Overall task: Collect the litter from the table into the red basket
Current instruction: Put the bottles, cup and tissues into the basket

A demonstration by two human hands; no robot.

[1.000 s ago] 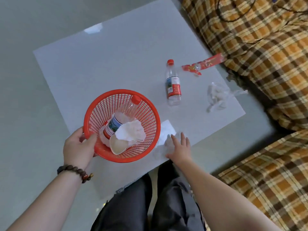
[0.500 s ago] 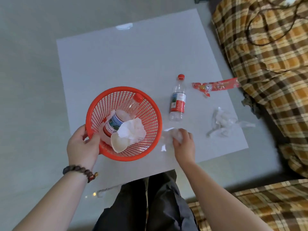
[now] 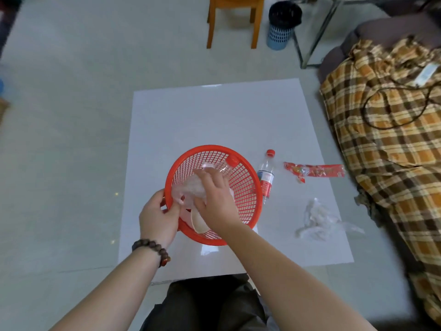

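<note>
Litter is going in now: the right hand (image 3: 216, 199) reaches palm-down into the red plastic mesh basket (image 3: 248, 187), fingers closed around a crumpled clear wrapper (image 3: 193, 188), while the left hand (image 3: 158, 217) pinches the near rim (basket tilted toward the person). Judging by this, release comes next, then reaching right for the clear red-capped bottle (image 3: 266, 175), red snack wrapper (image 3: 315, 170) and crumpled white plastic (image 3: 317, 219) lying on the white table (image 3: 214, 120).

left hand (image 3: 158, 217) grips red basket (image 3: 243, 187) rim | right hand (image 3: 214, 199) inside, on crumpled plastic (image 3: 192, 189)

Home living room, from what I see: tiled floor (image 3: 71, 91), low white table (image 3: 214, 120), plaid-covered sofa (image 3: 386, 149), wooden stool (image 3: 232, 17), small blue bin (image 3: 281, 25) beside it.
</note>
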